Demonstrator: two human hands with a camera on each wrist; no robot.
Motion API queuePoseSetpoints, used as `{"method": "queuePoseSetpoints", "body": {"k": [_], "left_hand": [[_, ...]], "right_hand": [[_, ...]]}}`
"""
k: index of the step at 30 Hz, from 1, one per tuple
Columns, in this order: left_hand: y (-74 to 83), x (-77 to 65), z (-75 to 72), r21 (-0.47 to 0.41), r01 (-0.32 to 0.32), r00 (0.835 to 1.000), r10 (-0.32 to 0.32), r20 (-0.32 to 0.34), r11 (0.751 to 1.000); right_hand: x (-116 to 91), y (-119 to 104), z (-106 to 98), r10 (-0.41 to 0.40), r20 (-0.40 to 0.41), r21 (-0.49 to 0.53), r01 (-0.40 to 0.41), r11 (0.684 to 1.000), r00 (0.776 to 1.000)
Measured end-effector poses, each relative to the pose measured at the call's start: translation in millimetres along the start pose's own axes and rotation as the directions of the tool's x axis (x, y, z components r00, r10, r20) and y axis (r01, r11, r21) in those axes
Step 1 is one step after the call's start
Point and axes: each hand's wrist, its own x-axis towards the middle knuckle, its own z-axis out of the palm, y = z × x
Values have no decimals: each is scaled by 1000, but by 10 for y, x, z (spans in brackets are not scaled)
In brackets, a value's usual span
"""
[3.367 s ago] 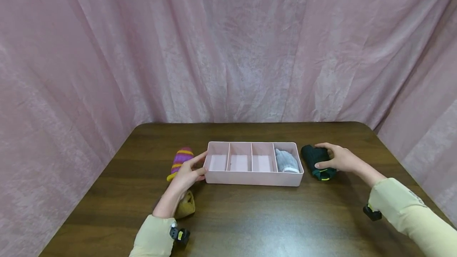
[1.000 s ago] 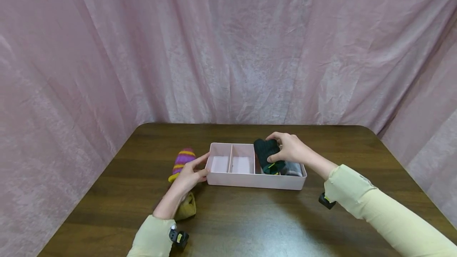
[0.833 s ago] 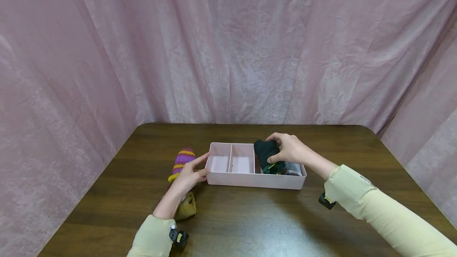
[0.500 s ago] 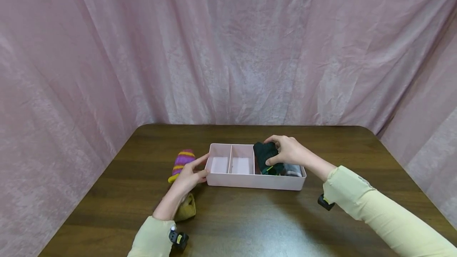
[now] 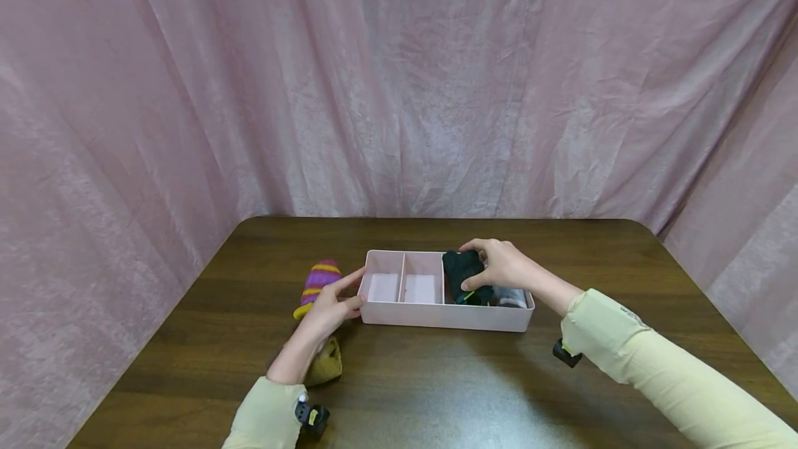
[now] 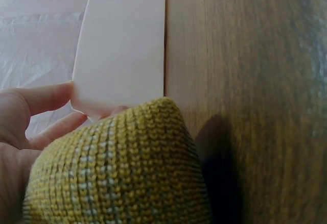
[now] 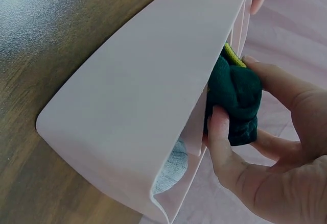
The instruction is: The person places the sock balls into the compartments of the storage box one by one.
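A pale pink divided storage box (image 5: 442, 317) stands on the table. My left hand (image 5: 327, 307) holds its left end, thumb toward the front corner and a finger toward the back. Between the thumb and fingers of my right hand (image 5: 506, 265) is a dark green rolled pair of socks (image 5: 460, 270) with a yellow-green stripe. That roll sits partly down in the third compartment from the left, its top above the rim in the right wrist view. Grey rolled socks (image 7: 173, 168) lie in the rightmost compartment, partly hidden by my right hand in the head view.
Purple-and-yellow striped rolled socks (image 5: 320, 283) lie left of the box, behind my left hand. A mustard knit roll (image 6: 122, 168) lies beside my left wrist, partly covered by the arm. The wooden table (image 5: 424, 393) ends at a pink curtain (image 5: 436, 89).
My right hand has brought the dark green socks from the table on the right over to the box, then lowered them slightly into the third compartment. The left hand stays at the box's end.
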Motion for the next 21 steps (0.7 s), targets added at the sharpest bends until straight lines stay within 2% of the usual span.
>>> {"method": "queuePoseSetpoints", "body": {"k": [7,14,21], "left_hand": [[-3,-5,2,-2,-2,1000,2,-2,1000],[-14,-6,0,6,2,1000,-2,-1,1000],[11,-20,2,8,3,1000,-3,6,1000]], "right_hand": [[4,1,8,-5,10,9,5,1000,1000],[-20,-37,-48,4,69,36,-6,999,998],[-31,-37,-119,-15,66,39,13,999,998]]}}
